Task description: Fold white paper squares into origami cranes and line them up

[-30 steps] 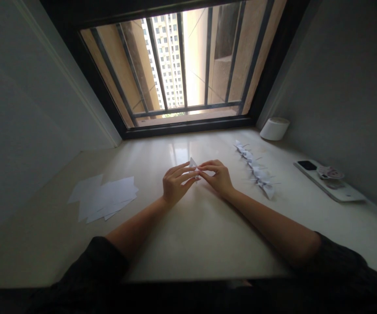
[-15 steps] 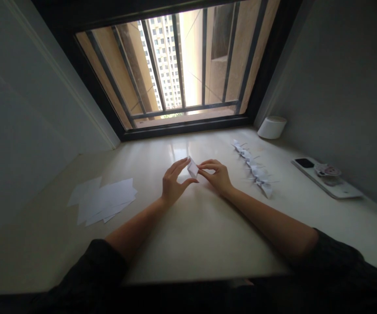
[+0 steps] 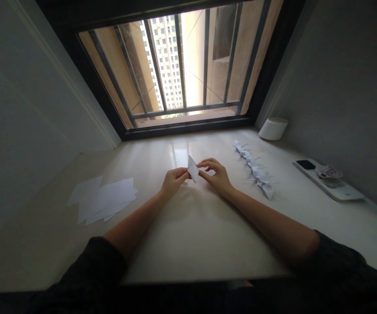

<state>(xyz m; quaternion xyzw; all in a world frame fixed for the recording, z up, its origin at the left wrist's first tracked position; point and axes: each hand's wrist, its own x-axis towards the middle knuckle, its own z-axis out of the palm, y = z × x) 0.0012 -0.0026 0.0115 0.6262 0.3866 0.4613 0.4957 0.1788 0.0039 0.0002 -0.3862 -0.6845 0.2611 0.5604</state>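
A small folded piece of white paper (image 3: 192,168) stands on edge just above the pale counter (image 3: 195,231), held between both hands. My left hand (image 3: 172,180) is curled, its fingertips pinching the paper's left side. My right hand (image 3: 216,175) pinches the right side with thumb and fingers drawn together. Both forearms reach in from dark sleeves at the bottom of the view.
A loose stack of white paper sheets (image 3: 102,198) lies to the left. A row of several folded paper figures (image 3: 254,170) runs along the right. Further right lie a phone on a white tray (image 3: 328,179) and a white round object (image 3: 273,128) near the barred window (image 3: 181,65).
My left hand's fingers, spread a moment ago, have curled shut onto the paper. The paper has turned from lying low between the fingers to standing upright on edge.
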